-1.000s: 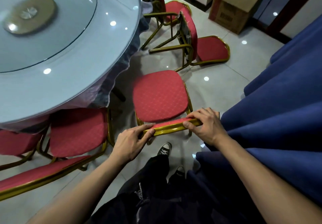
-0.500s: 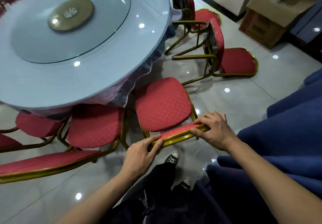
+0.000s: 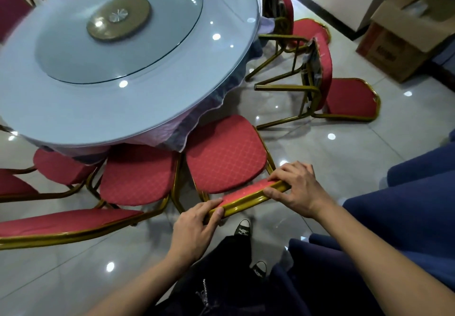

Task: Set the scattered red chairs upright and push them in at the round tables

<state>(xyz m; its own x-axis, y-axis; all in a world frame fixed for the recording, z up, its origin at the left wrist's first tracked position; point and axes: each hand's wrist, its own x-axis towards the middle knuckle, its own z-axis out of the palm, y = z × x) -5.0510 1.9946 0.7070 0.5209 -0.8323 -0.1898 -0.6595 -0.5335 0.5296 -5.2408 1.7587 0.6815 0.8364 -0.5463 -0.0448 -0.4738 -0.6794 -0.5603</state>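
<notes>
An upright red chair (image 3: pixel 225 154) with a gold frame stands at the edge of the round table (image 3: pixel 103 74), its seat front just under the tablecloth. My left hand (image 3: pixel 197 227) grips the left end of its backrest top. My right hand (image 3: pixel 295 187) grips the right end. Two more upright red chairs (image 3: pixel 138 175) stand tucked in to its left. A red chair (image 3: pixel 320 82) lies tipped on its back on the floor to the right of the table. Beyond it a second tipped chair (image 3: pixel 283 13) lies against the table edge.
A glass turntable (image 3: pixel 118 27) sits on the table. An open cardboard box (image 3: pixel 406 35) stands by the wall at the far right. Blue cloth (image 3: pixel 406 205) of another table hangs close on my right. The floor is glossy tile.
The chair in my hands has slid forward toward the table, its seat now reaching under the cloth. My view has moved closer and leftward; both hands keep their grip.
</notes>
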